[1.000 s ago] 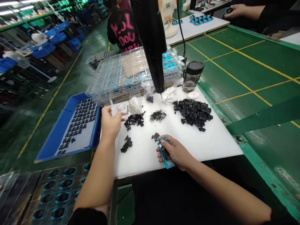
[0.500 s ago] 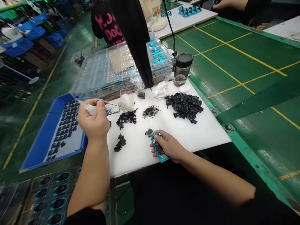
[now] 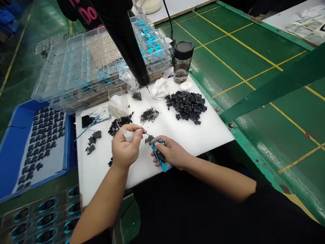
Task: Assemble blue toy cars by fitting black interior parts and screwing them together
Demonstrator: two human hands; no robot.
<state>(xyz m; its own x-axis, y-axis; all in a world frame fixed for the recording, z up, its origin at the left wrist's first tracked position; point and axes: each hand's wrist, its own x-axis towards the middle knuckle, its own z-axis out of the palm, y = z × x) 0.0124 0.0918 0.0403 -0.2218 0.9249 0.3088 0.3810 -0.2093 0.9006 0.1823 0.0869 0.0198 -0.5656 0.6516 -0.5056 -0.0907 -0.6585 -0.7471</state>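
Observation:
My left hand (image 3: 125,145) is closed around a small white squeeze bottle (image 3: 129,136) with a thin spout. A thin dark rod (image 3: 149,135) also sticks out from its fingers, toward the blue piece. Whether the rod touches anything I cannot tell. My right hand (image 3: 172,152) grips a blue plastic housing (image 3: 165,166) with black parts inside, its thumb pressed on it. At the housing's far end is a small dark grey part (image 3: 149,139). Left of the hands lie loose black parts (image 3: 94,136) and a blue stick (image 3: 88,127).
Heaps of black pieces (image 3: 188,105) and tiny screws (image 3: 149,115) cover parts of the white board (image 3: 208,132). A black screwdriver (image 3: 127,44) hangs above. Behind stand clear trays (image 3: 63,64) and a lidded cup (image 3: 182,62); a blue bin (image 3: 15,135) is at left.
My left hand has come right and down, bringing the rod to the blue housing. The right hand still grips the housing. The whole view has shifted.

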